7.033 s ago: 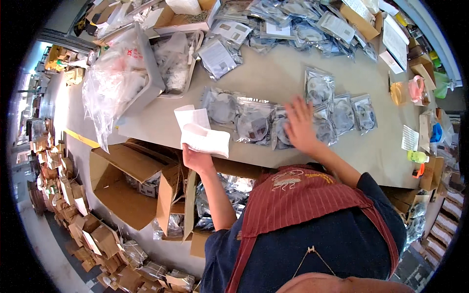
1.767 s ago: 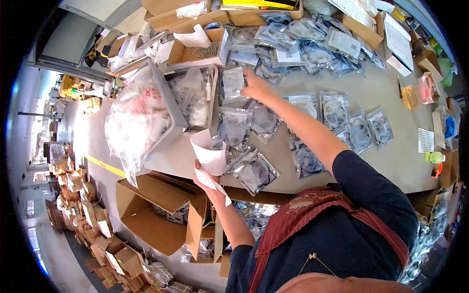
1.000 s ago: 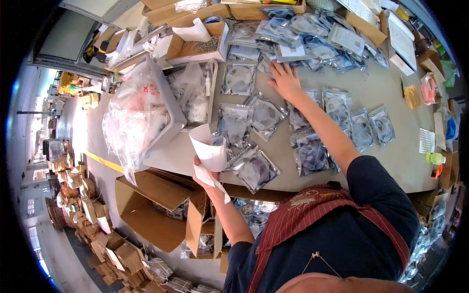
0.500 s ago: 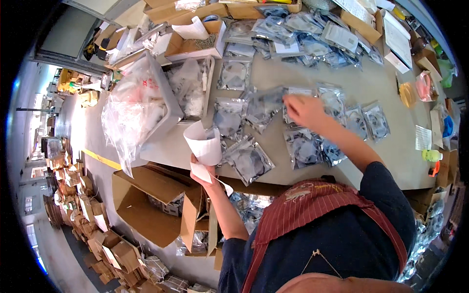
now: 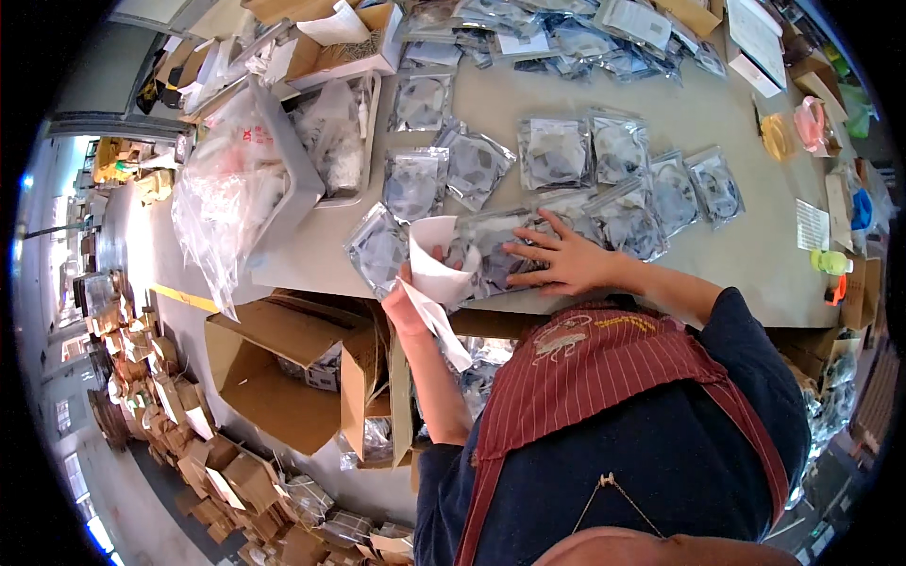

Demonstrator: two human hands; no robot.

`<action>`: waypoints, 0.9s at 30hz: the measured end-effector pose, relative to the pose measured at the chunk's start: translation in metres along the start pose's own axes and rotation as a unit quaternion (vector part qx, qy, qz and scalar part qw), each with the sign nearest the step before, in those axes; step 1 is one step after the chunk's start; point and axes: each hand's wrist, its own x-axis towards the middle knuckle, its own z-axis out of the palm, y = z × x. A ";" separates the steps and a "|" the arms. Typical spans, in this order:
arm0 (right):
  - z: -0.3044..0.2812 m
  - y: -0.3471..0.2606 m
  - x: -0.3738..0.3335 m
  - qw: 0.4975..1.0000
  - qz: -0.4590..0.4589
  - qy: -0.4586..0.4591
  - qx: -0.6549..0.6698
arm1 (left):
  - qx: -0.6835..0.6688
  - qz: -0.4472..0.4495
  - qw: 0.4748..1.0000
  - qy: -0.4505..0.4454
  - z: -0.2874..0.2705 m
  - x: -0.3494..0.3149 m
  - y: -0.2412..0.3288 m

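A curling strip of white paper (image 5: 440, 274), perhaps a label roll, is gripped in my left hand (image 5: 406, 304) at the table's front edge. Its upper part loops above my fingers and a tail hangs below. My right hand (image 5: 564, 262) lies with fingers spread over clear plastic bags (image 5: 498, 247) near the front edge, touching them and holding nothing. What the bags contain looks grey and round but is hard to make out. More such bags lie around: one silvery bag (image 5: 377, 247) left of the paper, others (image 5: 555, 151) in rows beyond my right hand.
A grey bin (image 5: 300, 179) with a plastic liner and a tray (image 5: 366, 141) of small bags stand at left. Piled bags (image 5: 576, 42) lie at the back, with tape rolls (image 5: 779, 132) at right. An open carton (image 5: 274, 377) sits below the front edge.
My right hand has come nearer and down onto the bags at the front, its fingers now spread. My left hand has shifted slightly right with the paper. Bags at the front are rearranged.
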 end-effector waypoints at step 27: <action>0.008 0.035 0.117 0.946 0.253 0.132 -0.155 | 0.195 -0.049 0.979 -0.019 -0.090 0.041 0.123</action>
